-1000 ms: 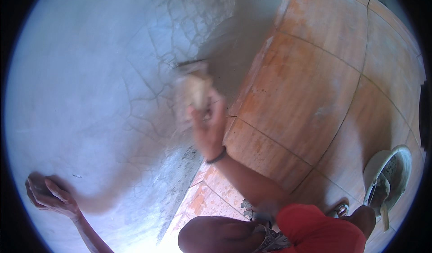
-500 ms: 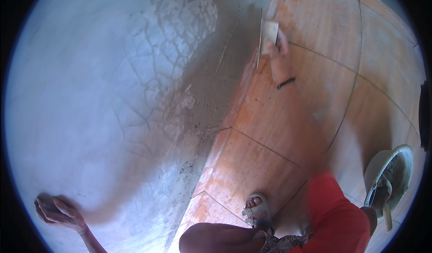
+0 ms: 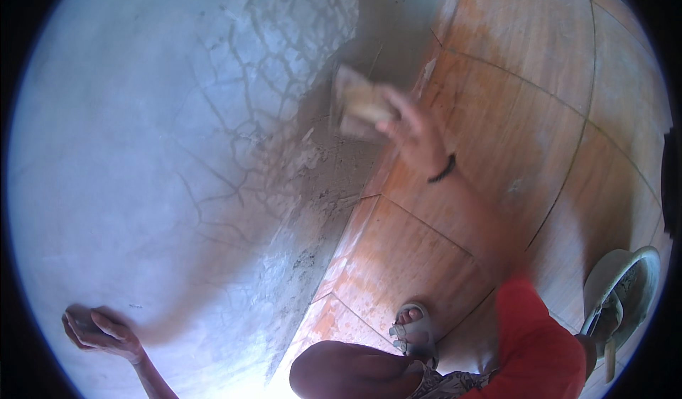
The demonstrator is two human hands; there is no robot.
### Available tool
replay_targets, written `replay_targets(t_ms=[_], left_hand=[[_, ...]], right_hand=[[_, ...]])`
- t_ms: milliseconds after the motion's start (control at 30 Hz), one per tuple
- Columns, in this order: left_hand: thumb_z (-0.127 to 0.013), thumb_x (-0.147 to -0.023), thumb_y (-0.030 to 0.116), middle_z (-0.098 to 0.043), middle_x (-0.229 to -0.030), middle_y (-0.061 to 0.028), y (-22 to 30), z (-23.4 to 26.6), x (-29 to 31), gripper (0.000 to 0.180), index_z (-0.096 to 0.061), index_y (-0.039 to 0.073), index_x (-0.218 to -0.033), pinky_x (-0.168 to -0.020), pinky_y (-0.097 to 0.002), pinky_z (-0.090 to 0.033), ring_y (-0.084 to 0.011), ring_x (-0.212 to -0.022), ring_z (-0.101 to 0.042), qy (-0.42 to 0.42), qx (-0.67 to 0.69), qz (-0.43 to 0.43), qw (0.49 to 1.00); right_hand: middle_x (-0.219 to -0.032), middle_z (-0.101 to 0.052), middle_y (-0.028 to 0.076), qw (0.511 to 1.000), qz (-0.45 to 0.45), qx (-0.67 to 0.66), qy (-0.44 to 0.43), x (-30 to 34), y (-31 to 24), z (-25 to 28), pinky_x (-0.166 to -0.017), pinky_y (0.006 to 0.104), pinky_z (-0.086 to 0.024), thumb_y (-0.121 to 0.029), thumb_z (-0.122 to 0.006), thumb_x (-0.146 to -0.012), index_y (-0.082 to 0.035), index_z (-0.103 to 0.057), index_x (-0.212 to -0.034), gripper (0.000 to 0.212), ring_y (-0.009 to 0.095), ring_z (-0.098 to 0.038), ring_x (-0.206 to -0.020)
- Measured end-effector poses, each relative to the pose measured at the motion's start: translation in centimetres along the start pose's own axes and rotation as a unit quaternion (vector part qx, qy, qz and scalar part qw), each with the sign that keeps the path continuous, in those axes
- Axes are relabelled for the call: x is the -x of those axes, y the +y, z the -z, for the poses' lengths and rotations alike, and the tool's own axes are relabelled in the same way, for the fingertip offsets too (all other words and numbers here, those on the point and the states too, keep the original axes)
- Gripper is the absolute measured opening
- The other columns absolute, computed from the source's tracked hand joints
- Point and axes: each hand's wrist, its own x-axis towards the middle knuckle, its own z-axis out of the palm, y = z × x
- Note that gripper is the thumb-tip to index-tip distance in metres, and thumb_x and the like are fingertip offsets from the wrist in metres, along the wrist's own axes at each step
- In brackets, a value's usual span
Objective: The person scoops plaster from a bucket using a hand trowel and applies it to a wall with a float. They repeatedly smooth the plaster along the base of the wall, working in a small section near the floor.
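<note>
My right hand (image 3: 419, 136) grips a plastering float (image 3: 361, 106), a flat greyish plate with a tan block on its back, blurred by motion. The float is over a strip of wet grey mortar (image 3: 337, 161) along the lower wall, just above the tile edge. At the far lower left, my left hand (image 3: 106, 334) is beside the pale wall, its fingers curled about a dark rounded thing (image 3: 85, 321) that I cannot make out. The pale wall (image 3: 142, 186) has a web of cracks near the mortar.
Orange-brown tiles (image 3: 511, 129) with dark joints cover the floor to the right. A pale bucket (image 3: 604, 278) at the lower right holds grey mortar and a trowel with a wooden handle (image 3: 610, 360). My sandalled foot (image 3: 413, 328) is on the tiles near the bottom.
My right hand has brought the float from the tile edge leftward and nearer, onto the mortar strip, turning its plate. My left hand appears slightly farther right; the whole view has shifted a little.
</note>
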Motion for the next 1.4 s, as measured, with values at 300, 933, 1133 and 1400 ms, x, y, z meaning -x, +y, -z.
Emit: replay_targets(t_ms=[300,933,1133,1400], left_hand=[[-0.048,-0.097,0.029,-0.044,-0.129,-0.0197,0.2,-0.1,0.0,0.042,-0.042,0.002,-0.129,-0.095,-0.0455,-0.039,-0.0336,-0.119,-0.042,0.004,0.006,0.002,1.0],[-0.052,-0.095,0.03,-0.052,-0.122,-0.02,-2.3,-0.8,0.5,0.037,-0.047,0.006,-0.122,-0.082,-0.0461,-0.053,-0.0338,-0.102,-0.057,0.018,0.046,-0.033,0.998],[-0.052,-0.095,0.03,-0.054,-0.121,-0.0192,-3.1,-1.1,0.7,0.036,-0.046,0.007,-0.122,-0.081,-0.0469,-0.054,-0.0342,-0.102,-0.058,0.007,0.044,-0.043,0.998],[-0.055,-0.093,0.022,-0.052,-0.124,-0.0175,-1.7,-1.1,-0.1,0.04,-0.042,0.009,-0.129,-0.085,-0.0448,-0.051,-0.0351,-0.108,-0.055,0.045,-0.06,-0.167,0.983]], right_hand=[[-0.116,-0.058,0.014,0.989,0.005,-0.106,-0.1,13.5,-5.7,-8.6,-0.089,0.0367,-0.049,-0.015,-0.059,-0.089,-0.007,-0.051,-0.126,0.039,0.026,-0.058,-0.105],[-0.126,-0.052,0.004,0.779,-0.305,-0.511,0.197,11.3,1.3,-4.0,-0.096,0.0393,-0.045,-0.024,-0.059,-0.093,-0.008,-0.037,-0.136,0.051,0.018,-0.052,-0.115],[-0.118,-0.055,0.007,0.83,-0.342,-0.349,0.267,8.3,-0.3,-6.7,-0.083,0.0371,-0.053,-0.02,-0.064,-0.089,-0.006,-0.043,-0.126,0.044,0.02,-0.056,-0.105],[-0.109,-0.055,0.014,0.955,-0.138,-0.191,0.178,6.9,-11.2,-12.6,-0.072,0.0305,-0.052,-0.03,-0.06,-0.091,0.0,-0.043,-0.125,0.049,0.019,-0.055,-0.103]])
